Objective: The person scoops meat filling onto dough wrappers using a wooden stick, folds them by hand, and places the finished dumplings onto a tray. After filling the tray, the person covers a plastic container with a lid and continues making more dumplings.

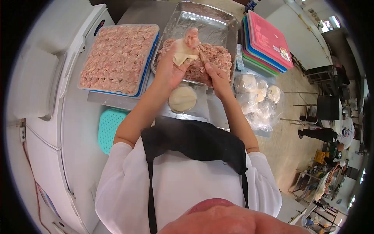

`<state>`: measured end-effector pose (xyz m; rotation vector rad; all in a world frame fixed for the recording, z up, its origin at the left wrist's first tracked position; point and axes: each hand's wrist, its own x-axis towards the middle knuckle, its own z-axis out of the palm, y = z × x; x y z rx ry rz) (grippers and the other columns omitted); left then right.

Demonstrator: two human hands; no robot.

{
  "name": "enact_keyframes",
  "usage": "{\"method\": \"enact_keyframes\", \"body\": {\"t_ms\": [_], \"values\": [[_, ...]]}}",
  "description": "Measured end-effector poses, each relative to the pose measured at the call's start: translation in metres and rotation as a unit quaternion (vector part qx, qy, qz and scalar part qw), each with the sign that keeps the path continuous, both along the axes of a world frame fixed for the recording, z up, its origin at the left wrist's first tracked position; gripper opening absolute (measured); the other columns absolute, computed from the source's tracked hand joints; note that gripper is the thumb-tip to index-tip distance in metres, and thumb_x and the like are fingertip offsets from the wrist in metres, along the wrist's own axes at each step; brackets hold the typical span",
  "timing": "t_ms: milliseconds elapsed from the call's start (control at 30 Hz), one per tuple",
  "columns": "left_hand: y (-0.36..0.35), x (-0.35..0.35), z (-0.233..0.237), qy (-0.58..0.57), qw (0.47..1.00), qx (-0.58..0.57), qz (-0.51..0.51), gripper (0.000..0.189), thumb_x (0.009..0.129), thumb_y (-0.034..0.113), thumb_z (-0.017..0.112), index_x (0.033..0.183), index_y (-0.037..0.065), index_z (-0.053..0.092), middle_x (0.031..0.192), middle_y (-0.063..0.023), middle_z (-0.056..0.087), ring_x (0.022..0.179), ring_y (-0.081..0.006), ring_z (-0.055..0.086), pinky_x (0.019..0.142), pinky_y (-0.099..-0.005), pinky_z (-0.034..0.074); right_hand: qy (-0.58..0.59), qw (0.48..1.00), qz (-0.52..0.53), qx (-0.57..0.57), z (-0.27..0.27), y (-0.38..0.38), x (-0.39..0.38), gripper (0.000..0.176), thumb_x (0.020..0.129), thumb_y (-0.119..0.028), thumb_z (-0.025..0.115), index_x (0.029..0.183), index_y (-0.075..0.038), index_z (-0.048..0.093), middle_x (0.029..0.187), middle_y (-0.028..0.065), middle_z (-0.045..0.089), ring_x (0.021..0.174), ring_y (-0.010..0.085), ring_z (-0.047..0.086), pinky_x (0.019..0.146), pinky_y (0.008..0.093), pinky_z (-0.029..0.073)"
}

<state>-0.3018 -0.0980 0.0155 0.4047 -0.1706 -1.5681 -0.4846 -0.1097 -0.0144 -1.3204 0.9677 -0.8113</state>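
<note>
My left hand (171, 69) holds a round, pale dough wrapper (180, 57) over a metal pan (202, 16). A lump of pink minced meat sits at the wrapper's far edge. My right hand (218, 80) is closed round a thin stick-like spreader (202, 57), its tip close to the wrapper; the fingers partly hide it. Below both hands, more minced meat (220, 59) fills the near half of the pan. A stack of round wrappers (182, 99) lies on the metal table just in front of the pan.
To the left, a plastic tray (149, 26) carries rows of meat-filled dumplings. Stacked coloured lids (269, 37) stand at the right, with plastic bags of wrappers (257, 99) nearer me. A turquoise perforated basket (110, 130) sits lower left, beside a white freezer (74, 128).
</note>
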Motion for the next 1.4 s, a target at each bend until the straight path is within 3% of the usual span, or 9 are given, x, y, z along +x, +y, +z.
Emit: {"method": "enact_keyframes", "body": {"t_ms": [133, 233, 400, 533, 600, 700, 933, 1100, 1400], "values": [[0.004, -0.003, 0.014, 0.017, 0.997, -0.039, -0.064, 0.029, 0.095, 0.012, 0.049, 0.122, 0.002, 0.050, 0.117, -0.0123, 0.058, 0.107, -0.0241, 0.059, 0.088, -0.0359, 0.052, 0.014, 0.999, -0.009, -0.043, -0.001, 0.002, -0.009, 0.028, 0.098, -0.031, 0.048, 0.085, -0.008, 0.058, 0.061, -0.0044, 0.041, 0.050, 0.0046, 0.035, 0.045, 0.0201, 0.028], [0.002, -0.006, -0.001, -0.234, 0.972, -0.016, -0.007, 0.028, 0.096, 0.013, 0.048, 0.121, 0.001, 0.052, 0.115, -0.0110, 0.059, 0.104, -0.0239, 0.060, 0.084, -0.0348, 0.052, -0.091, 0.992, 0.024, 0.084, 0.005, 0.004, -0.021, 0.029, 0.098, -0.031, 0.047, 0.080, -0.009, 0.052, 0.059, -0.0030, 0.041, 0.046, 0.0050, 0.033, 0.041, 0.0209, 0.028], [0.008, 0.012, 0.004, -0.361, 0.930, -0.050, -0.035, 0.034, 0.095, 0.015, 0.050, 0.126, 0.002, 0.053, 0.095, -0.0039, 0.064, 0.060, -0.0037, 0.050, 0.042, -0.0158, 0.035, -0.192, 0.954, 0.047, 0.225, -0.002, -0.001, -0.042, 0.028, 0.098, -0.031, 0.045, 0.081, -0.009, 0.048, 0.057, -0.0008, 0.041, 0.041, 0.0059, 0.030, 0.036, 0.0211, 0.025], [0.047, 0.037, 0.052, -0.398, 0.873, -0.267, -0.096, 0.032, 0.089, 0.016, 0.054, 0.117, 0.002, 0.060, 0.092, -0.0080, 0.066, 0.062, -0.0113, 0.056, 0.044, -0.0248, 0.040, -0.181, 0.960, 0.044, 0.209, -0.009, -0.008, -0.060, 0.029, 0.098, -0.031, 0.046, 0.080, -0.008, 0.049, 0.057, -0.0005, 0.043, 0.040, 0.0061, 0.030, 0.035, 0.0214, 0.025], [0.038, 0.062, 0.050, -0.354, 0.726, -0.565, -0.167, 0.031, 0.086, 0.015, 0.055, 0.112, 0.002, 0.064, 0.090, -0.0112, 0.067, 0.068, -0.0182, 0.061, 0.051, -0.0305, 0.045, -0.171, 0.964, 0.040, 0.197, -0.010, -0.010, -0.068, 0.028, 0.098, -0.032, 0.046, 0.084, -0.008, 0.051, 0.056, -0.0006, 0.043, 0.040, 0.0062, 0.031, 0.035, 0.0214, 0.025], [0.016, 0.041, 0.044, -0.882, 0.394, -0.212, -0.148, 0.031, 0.082, 0.010, 0.052, 0.110, 0.002, 0.065, 0.098, -0.0172, 0.066, 0.086, -0.0292, 0.063, 0.072, -0.0355, 0.049, -0.160, 0.970, 0.027, 0.181, -0.012, -0.015, -0.072, 0.028, 0.098, -0.034, 0.045, 0.091, -0.009, 0.054, 0.055, -0.0007, 0.043, 0.040, 0.0063, 0.033, 0.035, 0.0210, 0.025], [-0.001, 0.017, 0.019, -0.760, 0.640, -0.111, 0.015, 0.028, 0.093, 0.017, 0.051, 0.113, 0.000, 0.062, 0.107, -0.0168, 0.065, 0.099, -0.0319, 0.062, 0.088, -0.0328, 0.046, -0.115, 0.987, 0.007, 0.113, -0.001, -0.011, -0.069, 0.028, 0.097, -0.035, 0.047, 0.086, -0.010, 0.053, 0.056, -0.0019, 0.043, 0.043, 0.0058, 0.033, 0.038, 0.0215, 0.025], [-0.024, -0.005, -0.021, -0.298, 0.954, -0.006, 0.020, 0.034, 0.097, 0.019, 0.047, 0.120, -0.005, 0.053, 0.117, -0.0141, 0.060, 0.104, -0.0279, 0.060, 0.090, -0.0355, 0.047, -0.051, 0.996, -0.012, 0.067, 0.007, -0.011, -0.053, 0.028, 0.097, -0.033, 0.049, 0.086, -0.009, 0.058, 0.058, -0.0032, 0.043, 0.049, 0.0055, 0.035, 0.045, 0.0207, 0.026], [-0.047, 0.022, -0.069, 0.135, 0.974, -0.168, -0.074, 0.064, 0.095, 0.053, 0.034, 0.125, -0.002, 0.046, 0.121, -0.0161, 0.054, 0.117, -0.0304, 0.048, 0.101, -0.0484, 0.036, 0.300, 0.865, -0.005, -0.402, -0.013, -0.018, -0.029, 0.026, 0.093, -0.025, 0.053, 0.105, -0.003, 0.059, 0.076, 0.0129, 0.060, 0.068, 0.0272, 0.060, 0.061, 0.0368, 0.046]]}}
